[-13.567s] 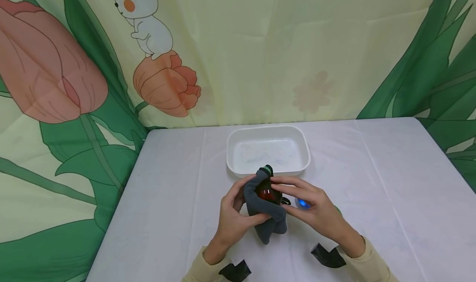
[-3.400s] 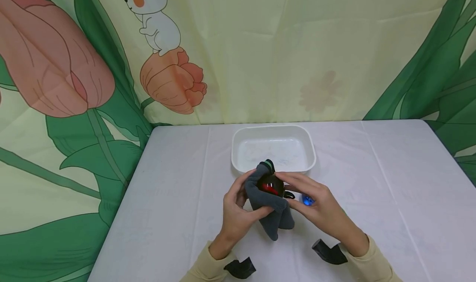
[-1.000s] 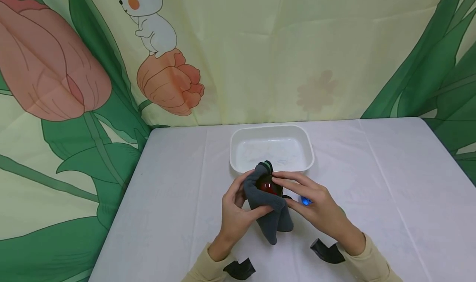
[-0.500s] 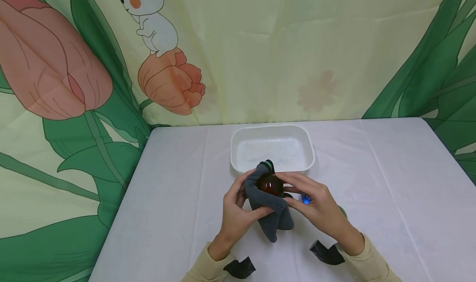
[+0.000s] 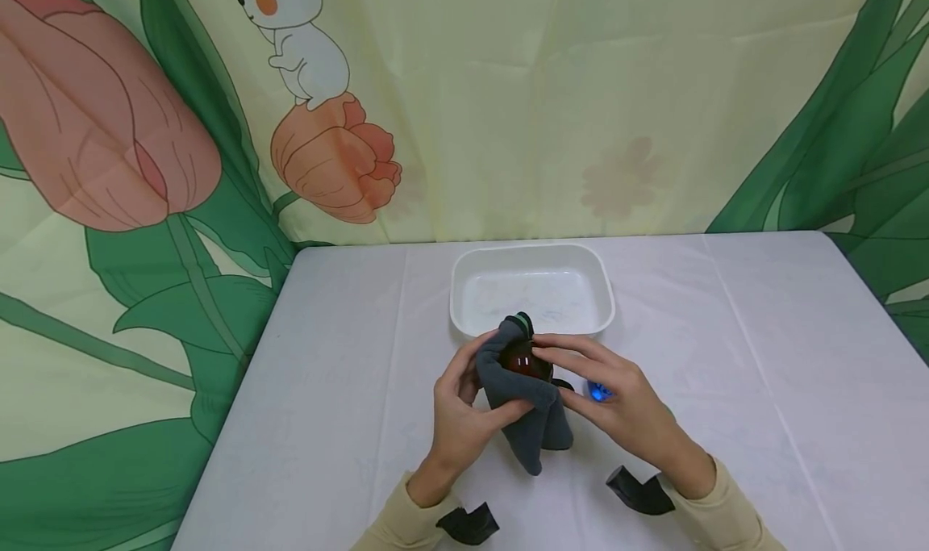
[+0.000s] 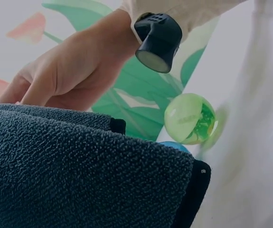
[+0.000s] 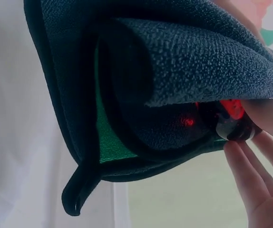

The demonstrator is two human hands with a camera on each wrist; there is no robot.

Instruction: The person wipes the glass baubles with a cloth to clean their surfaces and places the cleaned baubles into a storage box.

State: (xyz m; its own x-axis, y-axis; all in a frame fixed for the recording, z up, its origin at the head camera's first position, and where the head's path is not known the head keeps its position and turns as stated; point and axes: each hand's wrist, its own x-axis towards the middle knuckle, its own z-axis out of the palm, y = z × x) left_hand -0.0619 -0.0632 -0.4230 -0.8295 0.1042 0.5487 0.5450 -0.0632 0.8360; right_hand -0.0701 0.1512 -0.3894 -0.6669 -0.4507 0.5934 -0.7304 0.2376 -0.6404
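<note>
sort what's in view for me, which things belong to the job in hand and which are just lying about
Job in hand:
dark grey-blue cloth, held by the left hand
dark red ball, wrapped partly in the cloth, with the right hand at it

Apparently just lying about:
white tray, beyond the cloth
blue ball
green ball

We identify a folded blue-grey terry cloth [image 5: 535, 434], black-edged, with a green reverse [image 7: 109, 140] and a black corner loop [image 7: 77, 192]. The left hand [image 5: 464, 422] grips it; its lower corners hang down. Within the fold we locate a glossy dark ball [image 5: 524, 361], showing red, partly covered; the right hand [image 5: 624, 398] pinches its exposed side.
</note>
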